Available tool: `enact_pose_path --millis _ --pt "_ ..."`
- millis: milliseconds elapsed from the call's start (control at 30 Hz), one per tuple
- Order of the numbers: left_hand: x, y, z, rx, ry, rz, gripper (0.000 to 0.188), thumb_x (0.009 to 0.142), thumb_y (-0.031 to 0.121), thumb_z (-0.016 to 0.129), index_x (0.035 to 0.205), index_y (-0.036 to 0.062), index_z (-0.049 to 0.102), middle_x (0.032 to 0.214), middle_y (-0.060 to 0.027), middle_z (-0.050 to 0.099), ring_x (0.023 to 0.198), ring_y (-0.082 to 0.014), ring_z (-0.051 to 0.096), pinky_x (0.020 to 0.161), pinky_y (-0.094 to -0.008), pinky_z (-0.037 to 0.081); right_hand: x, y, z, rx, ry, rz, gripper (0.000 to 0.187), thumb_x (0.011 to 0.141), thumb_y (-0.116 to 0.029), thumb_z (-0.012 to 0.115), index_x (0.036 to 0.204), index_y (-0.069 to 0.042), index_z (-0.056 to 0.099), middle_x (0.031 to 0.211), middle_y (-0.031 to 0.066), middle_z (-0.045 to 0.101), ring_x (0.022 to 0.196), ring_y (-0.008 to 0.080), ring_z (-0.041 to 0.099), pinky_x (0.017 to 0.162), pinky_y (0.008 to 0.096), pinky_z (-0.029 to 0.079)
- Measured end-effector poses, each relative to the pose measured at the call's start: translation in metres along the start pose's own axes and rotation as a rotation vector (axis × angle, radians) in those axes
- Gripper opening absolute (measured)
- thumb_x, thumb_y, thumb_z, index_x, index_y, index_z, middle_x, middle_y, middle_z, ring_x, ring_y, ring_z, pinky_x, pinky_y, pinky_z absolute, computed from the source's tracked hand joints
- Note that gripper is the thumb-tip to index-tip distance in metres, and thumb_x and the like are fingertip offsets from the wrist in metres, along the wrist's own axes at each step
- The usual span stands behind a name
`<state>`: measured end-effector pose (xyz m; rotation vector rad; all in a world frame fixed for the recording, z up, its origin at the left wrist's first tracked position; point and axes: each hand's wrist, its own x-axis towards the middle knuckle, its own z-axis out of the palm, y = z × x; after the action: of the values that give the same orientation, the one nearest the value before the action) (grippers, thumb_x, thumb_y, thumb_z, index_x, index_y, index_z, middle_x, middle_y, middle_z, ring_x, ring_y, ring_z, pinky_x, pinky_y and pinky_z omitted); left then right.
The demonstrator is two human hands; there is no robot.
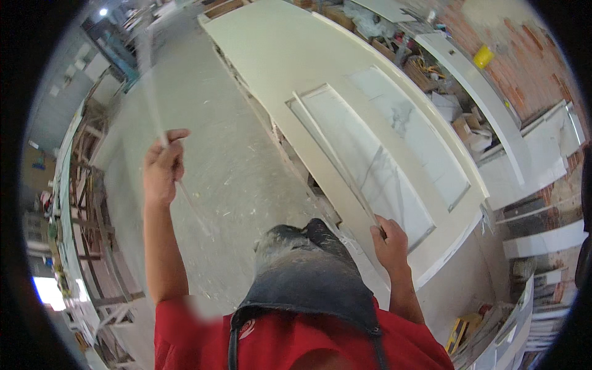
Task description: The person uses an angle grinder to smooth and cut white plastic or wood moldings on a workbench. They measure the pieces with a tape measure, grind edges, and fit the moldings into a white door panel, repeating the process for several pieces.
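Workshop floor below, the left grip clenches a thin trim strip; the right grip grasps another strip on the cream door panel.

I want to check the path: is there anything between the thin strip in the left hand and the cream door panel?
Nothing visible blocks it. The left hand holds the thin strip over bare floor; the door panel lies open, and the right hand rests at its near edge.
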<state>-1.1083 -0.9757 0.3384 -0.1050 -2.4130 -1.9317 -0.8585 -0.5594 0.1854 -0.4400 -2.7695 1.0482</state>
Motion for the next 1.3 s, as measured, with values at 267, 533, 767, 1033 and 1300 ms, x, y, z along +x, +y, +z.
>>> enact_pose_path --millis 267,533,767,1033,1300 --pt "0.193 -0.105 0.159 0.569 -0.713 0.115 0.039 0.095 0.017 0.069 0.131 0.0028 0.068 0.083 -0.0046 0.063 0.073 -0.0154 0.054 0.069 -0.0348 0.049 0.064 -0.02 0.036 -0.05 -0.058 0.155 0.029 0.093 -0.012 0.07 0.121 -0.006 0.073 0.084 0.0144 0.064 0.075 0.0335 0.065 0.068 0.042 0.053" --pt "0.211 -0.161 0.226 0.628 -1.103 0.235 0.039 0.1 0.027 0.063 0.135 0.0113 0.067 0.111 -0.0205 0.073 0.103 -0.0381 0.071 0.091 -0.0472 0.056 0.078 -0.039 0.069 -0.047 0.073 0.234 0.03 0.084 0.0 0.076 0.113 -0.004 0.077 0.075 0.0103 0.065 0.062 0.0227 0.062 0.058 0.0342 0.049" --pt "0.23 -0.195 0.229 0.617 -1.167 0.337 0.03 0.096 0.022 0.063 0.122 0.0076 0.069 0.111 -0.0177 0.07 0.105 -0.0376 0.068 0.091 -0.0487 0.054 0.083 -0.044 0.083 -0.017 0.092 0.265 0.027 0.083 0.0 0.078 0.11 -0.006 0.078 0.074 0.0101 0.065 0.059 0.0244 0.06 0.055 0.0368 0.048" --pt "0.229 -0.198 0.238 0.655 -1.189 0.365 0.032 0.095 0.022 0.063 0.124 0.0087 0.069 0.112 -0.0169 0.07 0.106 -0.0386 0.068 0.092 -0.0487 0.054 0.088 -0.036 0.079 -0.046 0.105 0.339 0.023 0.086 -0.005 0.077 0.108 -0.006 0.079 0.075 0.0095 0.064 0.062 0.0244 0.06 0.057 0.0367 0.047" --pt "0.239 -0.203 0.244 0.73 -1.179 0.365 0.03 0.096 0.031 0.063 0.114 0.0084 0.072 0.11 -0.0199 0.07 0.103 -0.0414 0.067 0.089 -0.0522 0.054 0.096 -0.025 0.089 -0.061 0.123 0.394 0.022 0.086 -0.006 0.077 0.107 -0.006 0.079 0.076 0.0101 0.063 0.067 0.0263 0.061 0.061 0.0384 0.049"
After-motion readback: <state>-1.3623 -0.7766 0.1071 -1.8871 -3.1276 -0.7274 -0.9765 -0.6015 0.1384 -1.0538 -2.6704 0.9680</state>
